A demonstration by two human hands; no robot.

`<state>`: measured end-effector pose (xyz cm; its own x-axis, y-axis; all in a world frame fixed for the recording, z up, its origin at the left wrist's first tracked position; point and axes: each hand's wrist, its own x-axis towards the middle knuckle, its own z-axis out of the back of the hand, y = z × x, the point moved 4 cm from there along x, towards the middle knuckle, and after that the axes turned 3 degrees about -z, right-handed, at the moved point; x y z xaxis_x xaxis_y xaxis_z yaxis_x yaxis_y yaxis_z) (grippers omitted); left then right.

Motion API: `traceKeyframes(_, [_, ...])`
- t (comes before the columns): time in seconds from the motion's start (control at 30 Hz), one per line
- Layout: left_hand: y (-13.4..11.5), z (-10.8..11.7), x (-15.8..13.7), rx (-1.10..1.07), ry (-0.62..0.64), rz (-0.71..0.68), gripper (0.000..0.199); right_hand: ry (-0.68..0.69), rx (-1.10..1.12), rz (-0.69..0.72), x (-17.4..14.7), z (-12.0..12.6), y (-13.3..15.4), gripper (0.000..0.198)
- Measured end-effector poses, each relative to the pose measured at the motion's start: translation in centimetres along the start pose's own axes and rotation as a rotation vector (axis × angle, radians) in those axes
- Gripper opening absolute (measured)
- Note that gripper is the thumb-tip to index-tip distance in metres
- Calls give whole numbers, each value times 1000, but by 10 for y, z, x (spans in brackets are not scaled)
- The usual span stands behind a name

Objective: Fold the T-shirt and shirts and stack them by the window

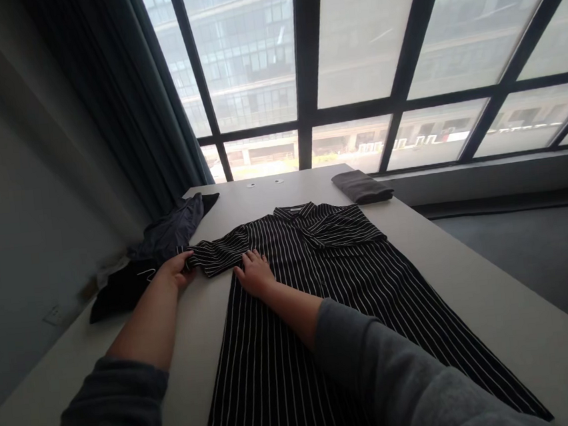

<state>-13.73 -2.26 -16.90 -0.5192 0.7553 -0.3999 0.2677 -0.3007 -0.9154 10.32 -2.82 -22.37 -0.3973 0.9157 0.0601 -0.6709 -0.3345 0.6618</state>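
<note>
Looking down at a white desk (463, 303) by a big window (365, 64), with a black dress with thin white stripes (324, 316) spread out flat on it, collar pointing toward the glass and the skirt running back toward the camera. One sleeve (217, 253) sticks out to the left side, the other one is already folded in across the chest. The left hand (176, 270) is closed on the cuff end of that left sleeve, fingers pinching the fabric right at the edge. The right hand (255, 272) is open, lying flat with fingers spread on the dress just below where the sleeve joins the body, pressing the cloth down. Both arms are in grey sleeves pushed up a bit. Off to the left of the desk there's a heap of dark clothes (157, 252), just beside the left hand, and at the far end near the window sits a neatly folded grey garment (362, 187), well apart from the dress. Dark teal curtain (122, 94) hangs on the left side of the window.
</note>
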Motion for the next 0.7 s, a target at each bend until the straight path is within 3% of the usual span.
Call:
traceKeyframes(0.1, [-21,-38,-4,153,-22,-163,18,-108,213,5,0,42,-9,69])
traceKeyframes(0.23, [-32,-123,-15,343,116,-376,34,-211,554,-85,4,108,-43,61])
traceKeyframes(0.37, [-7,-215,-46,540,353,-570,39,-137,865,-273,9,143,-78,64])
traceKeyframes(0.47, [31,-257,-74,693,541,-695,41,-141,766,-328,8,150,-100,60])
traceKeyframes(0.57, [65,-260,-88,854,624,-807,43,-178,624,-371,2,151,-122,60])
traceKeyframes(0.7, [80,-213,-71,1091,496,-904,46,-224,387,-376,-7,152,-140,60])
